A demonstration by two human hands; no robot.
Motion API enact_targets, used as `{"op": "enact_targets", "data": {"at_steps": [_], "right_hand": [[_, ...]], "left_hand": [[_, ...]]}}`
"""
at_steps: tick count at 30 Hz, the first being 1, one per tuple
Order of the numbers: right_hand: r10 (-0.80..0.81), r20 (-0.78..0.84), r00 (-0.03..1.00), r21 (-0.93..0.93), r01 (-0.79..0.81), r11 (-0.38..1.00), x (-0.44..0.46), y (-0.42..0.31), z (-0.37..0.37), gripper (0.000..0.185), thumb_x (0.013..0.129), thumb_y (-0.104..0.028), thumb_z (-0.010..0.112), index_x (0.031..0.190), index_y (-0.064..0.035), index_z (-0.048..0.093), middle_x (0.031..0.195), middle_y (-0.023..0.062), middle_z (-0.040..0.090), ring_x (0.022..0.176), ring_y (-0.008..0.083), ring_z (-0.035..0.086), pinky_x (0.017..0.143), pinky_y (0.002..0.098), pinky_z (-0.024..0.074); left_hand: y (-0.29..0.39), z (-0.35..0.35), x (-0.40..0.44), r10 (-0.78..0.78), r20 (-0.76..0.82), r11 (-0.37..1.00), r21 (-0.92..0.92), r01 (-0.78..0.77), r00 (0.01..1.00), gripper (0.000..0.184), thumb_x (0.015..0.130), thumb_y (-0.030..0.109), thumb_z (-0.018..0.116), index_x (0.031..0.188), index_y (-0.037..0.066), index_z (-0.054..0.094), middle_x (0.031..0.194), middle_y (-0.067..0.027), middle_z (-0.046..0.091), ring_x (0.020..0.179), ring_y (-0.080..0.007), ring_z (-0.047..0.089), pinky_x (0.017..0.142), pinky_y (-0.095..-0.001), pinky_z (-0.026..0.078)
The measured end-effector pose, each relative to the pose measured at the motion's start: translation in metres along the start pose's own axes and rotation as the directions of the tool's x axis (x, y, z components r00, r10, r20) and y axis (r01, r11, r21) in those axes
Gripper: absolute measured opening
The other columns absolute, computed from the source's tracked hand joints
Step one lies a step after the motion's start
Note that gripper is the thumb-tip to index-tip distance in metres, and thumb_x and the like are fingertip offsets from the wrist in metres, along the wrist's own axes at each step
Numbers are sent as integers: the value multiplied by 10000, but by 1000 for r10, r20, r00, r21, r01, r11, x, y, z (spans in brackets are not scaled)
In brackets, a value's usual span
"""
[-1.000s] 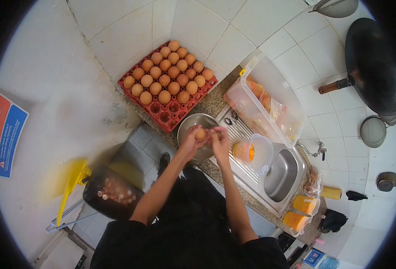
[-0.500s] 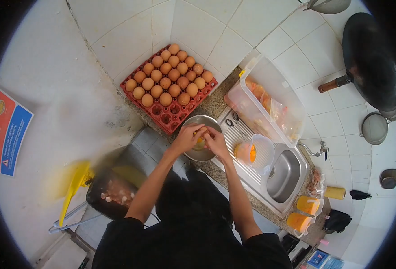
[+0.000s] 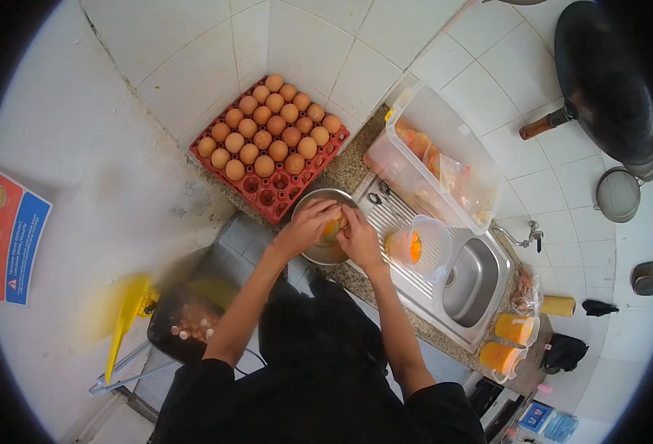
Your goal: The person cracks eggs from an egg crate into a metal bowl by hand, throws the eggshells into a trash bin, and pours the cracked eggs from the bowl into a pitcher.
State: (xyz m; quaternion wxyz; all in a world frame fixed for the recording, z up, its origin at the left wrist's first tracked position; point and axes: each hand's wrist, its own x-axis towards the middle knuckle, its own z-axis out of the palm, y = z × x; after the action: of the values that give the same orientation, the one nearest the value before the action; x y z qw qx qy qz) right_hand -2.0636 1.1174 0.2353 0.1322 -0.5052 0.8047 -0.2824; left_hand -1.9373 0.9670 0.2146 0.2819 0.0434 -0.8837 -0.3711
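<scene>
Over a steel bowl (image 3: 308,255) on the counter, my two hands are close together with fingers curled in around a cracked egg (image 3: 332,226). Orange-yellow yolk shows between them. My left hand (image 3: 308,228) grips the egg from the left, and my right hand (image 3: 361,243) pinches it from the right. Fingers hide most of the shell. Just beyond the bowl stands a red egg tray (image 3: 286,194) filled with brown eggs (image 3: 263,138), its near cells without eggs.
Right of the bowl, a plastic jug (image 3: 434,248) with orange contents rests on the drainboard by the sink (image 3: 474,285). Behind it stands a clear plastic bin (image 3: 445,118). A black bin (image 3: 167,325) holding shells sits lower left. Orange-filled jugs (image 3: 500,357) stand far right.
The camera view has shifted slightly. My hands stay over the bowl, and their fingers have changed position around the egg, with less shell showing between them.
</scene>
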Motion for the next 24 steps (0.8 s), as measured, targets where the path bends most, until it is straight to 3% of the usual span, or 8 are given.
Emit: {"op": "enact_targets", "data": {"at_steps": [3,6,9,12,17,21,22,24], "right_hand": [[-7,-9,1000,-60,7,998,-3,-2,-8,653,791,-56,708,1390,-49,450,1137,221,580,980,421,622,821,471,535],[87,-45,995,40,-85,996,-5,-11,-13,688,801,-55,716,1423,-55,422,1147,221,592,988,416,628,824,462,536],[98,-136,986,139,-78,987,-4,-34,-18,722,808,-58,732,1450,-55,403,1157,224,606,1001,400,637,836,449,535],[34,-117,993,170,-14,985,6,-58,-25,734,807,-71,752,1455,-50,407,1150,223,619,999,383,642,848,439,532],[-107,-180,978,206,144,968,27,-83,-22,736,788,-124,804,1432,-51,456,1105,188,644,995,356,642,845,422,526],[216,-67,974,539,-147,830,51,-76,-5,490,825,-190,808,1252,-53,610,928,96,701,731,212,647,712,339,521],[202,-76,976,500,-138,855,63,-79,-1,434,842,-229,803,1205,-61,635,875,76,709,621,158,598,632,307,493],[98,-96,991,482,-40,875,88,-80,20,432,833,-245,800,1194,-70,641,879,85,703,633,170,608,617,310,485]], "left_hand": [[5,0,1,-69,-57,994,-87,64,996,344,950,37,556,1286,3,619,1212,-211,632,1119,-354,607,1004,-416,481],[14,8,-3,-369,-155,875,-389,287,916,277,989,71,547,1242,7,642,1203,-166,640,1102,-288,618,976,-383,498],[20,19,-2,-772,192,194,-837,511,606,287,1022,178,560,1251,15,621,1212,-110,644,1182,-200,587,991,-370,495],[27,17,1,-738,358,-251,-933,260,573,315,1041,219,539,1281,21,586,1151,-72,649,1028,-200,640,926,-336,520],[32,-7,5,-713,311,-322,-941,101,629,273,1021,257,571,1186,39,581,1080,-81,639,962,-206,628,857,-342,527],[38,-59,-35,-779,206,-401,-889,-219,592,212,1010,244,580,1097,51,585,1037,-121,629,927,-205,599,822,-322,504],[44,-80,-56,-840,123,-319,-901,-296,529,209,1005,244,589,1085,50,587,1012,-121,631,917,-199,598,785,-315,503],[37,-108,-126,-943,-43,-105,-901,-420,329,158,1001,223,586,1039,70,583,952,-104,641,822,-176,613,709,-282,502]]}}
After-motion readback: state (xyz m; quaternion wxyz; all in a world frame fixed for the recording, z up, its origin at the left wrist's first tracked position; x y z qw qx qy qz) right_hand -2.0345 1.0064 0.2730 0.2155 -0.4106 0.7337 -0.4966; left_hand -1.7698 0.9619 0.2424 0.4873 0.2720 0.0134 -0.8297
